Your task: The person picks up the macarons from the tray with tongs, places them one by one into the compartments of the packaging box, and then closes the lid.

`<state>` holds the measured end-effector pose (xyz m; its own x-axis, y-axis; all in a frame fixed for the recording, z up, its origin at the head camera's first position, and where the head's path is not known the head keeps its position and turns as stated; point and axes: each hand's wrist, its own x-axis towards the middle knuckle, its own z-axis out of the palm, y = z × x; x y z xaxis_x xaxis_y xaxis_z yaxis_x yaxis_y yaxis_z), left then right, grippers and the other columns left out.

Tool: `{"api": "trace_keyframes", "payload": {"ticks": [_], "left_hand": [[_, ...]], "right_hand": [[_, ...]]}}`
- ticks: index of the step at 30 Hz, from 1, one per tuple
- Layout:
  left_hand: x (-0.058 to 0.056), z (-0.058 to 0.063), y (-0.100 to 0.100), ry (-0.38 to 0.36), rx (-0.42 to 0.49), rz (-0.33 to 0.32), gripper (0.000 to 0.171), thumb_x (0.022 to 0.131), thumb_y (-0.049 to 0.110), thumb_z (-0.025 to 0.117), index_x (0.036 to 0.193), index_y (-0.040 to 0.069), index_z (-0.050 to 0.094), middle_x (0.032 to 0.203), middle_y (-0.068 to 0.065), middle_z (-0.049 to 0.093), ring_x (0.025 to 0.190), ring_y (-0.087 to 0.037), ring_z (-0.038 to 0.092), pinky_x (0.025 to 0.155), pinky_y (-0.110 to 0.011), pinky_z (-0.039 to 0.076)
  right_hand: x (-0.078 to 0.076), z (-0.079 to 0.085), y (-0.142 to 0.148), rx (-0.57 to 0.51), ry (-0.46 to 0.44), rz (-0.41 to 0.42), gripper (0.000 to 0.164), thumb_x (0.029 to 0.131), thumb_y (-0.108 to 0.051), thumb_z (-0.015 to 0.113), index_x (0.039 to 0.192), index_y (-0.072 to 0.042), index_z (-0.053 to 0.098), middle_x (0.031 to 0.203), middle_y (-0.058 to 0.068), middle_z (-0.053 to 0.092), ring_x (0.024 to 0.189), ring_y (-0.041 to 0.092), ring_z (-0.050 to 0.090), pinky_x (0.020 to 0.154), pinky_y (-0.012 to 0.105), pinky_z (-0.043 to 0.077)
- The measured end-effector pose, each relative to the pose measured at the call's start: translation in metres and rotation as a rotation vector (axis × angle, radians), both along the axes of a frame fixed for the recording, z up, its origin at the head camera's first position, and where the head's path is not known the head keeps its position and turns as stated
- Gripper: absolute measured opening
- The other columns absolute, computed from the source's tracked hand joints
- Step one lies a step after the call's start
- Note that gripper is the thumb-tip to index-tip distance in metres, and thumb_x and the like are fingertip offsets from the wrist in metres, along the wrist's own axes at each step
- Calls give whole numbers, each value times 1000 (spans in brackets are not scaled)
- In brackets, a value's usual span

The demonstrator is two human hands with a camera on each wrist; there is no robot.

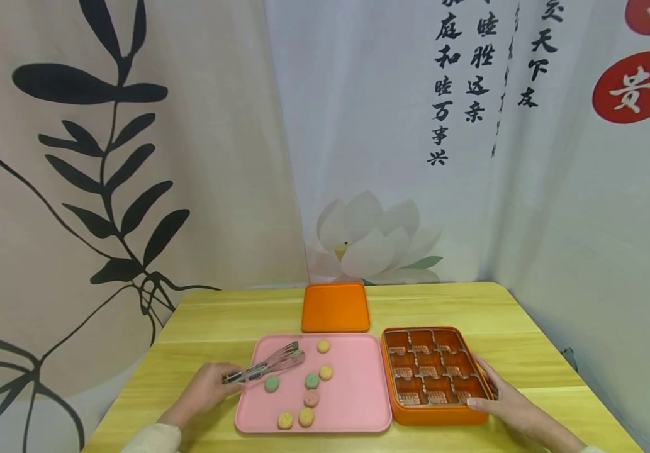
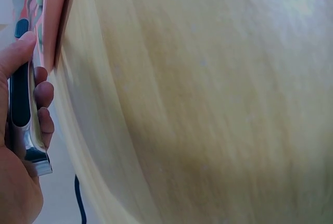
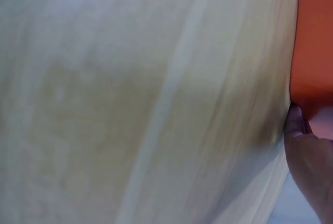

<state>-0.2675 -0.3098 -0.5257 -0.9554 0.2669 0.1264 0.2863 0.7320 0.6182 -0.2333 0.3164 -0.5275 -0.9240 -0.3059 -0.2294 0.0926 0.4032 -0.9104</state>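
In the head view my left hand [image 1: 211,387] holds a pair of metal tongs [image 1: 268,363] by the handle end. Dark grip inlays on the tongs [image 2: 21,96] show in the left wrist view, between thumb and curled fingers. The tongs' heads hover over a pink tray [image 1: 358,384]. Several small round cakes lie on it: yellow [image 1: 306,416], green [image 1: 271,384] and pink [image 1: 311,398]. My right hand [image 1: 506,402] holds the near right corner of an orange box [image 1: 432,415], thumb at the front and fingers along the side. A brown divided insert [image 1: 429,363] with several compartments sits inside.
An orange lid-like panel [image 1: 336,308] lies flat behind the pink tray. All of this rests on a wood-grain table [image 1: 217,321]. A printed curtain [image 1: 234,157] hangs behind the table. A dark cable [image 2: 79,198] shows below the table edge.
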Motion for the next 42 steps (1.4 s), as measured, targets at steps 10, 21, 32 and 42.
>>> {"api": "trace_keyframes", "payload": {"ticks": [10,21,32,42], "left_hand": [[1,0,-1,5,25,-7,18,85,20,78,100,10,76,81,6,67,56,-5,49,47,-22,42],[-1,1,0,15,21,8,12,85,14,77,97,12,77,77,8,65,55,-5,47,46,-22,41],[-1,3,1,10,36,27,11,86,21,77,92,12,77,66,7,59,49,-2,42,42,-20,36],[-2,5,2,-5,52,50,13,85,21,78,93,11,78,67,5,60,50,-3,43,43,-20,36]], "right_hand": [[0,0,1,-18,-5,5,95,99,-25,61,158,-12,-12,156,36,-5,138,59,17,104,72,23],[-1,-1,2,21,8,0,96,98,-27,63,158,-13,-10,156,36,-5,138,61,12,102,74,20],[1,0,0,-21,5,18,96,99,-27,61,158,-12,-14,158,33,-9,139,59,13,104,73,19],[2,0,1,16,18,4,96,98,-28,62,158,-14,-11,158,32,-10,140,59,3,103,76,12]]}}
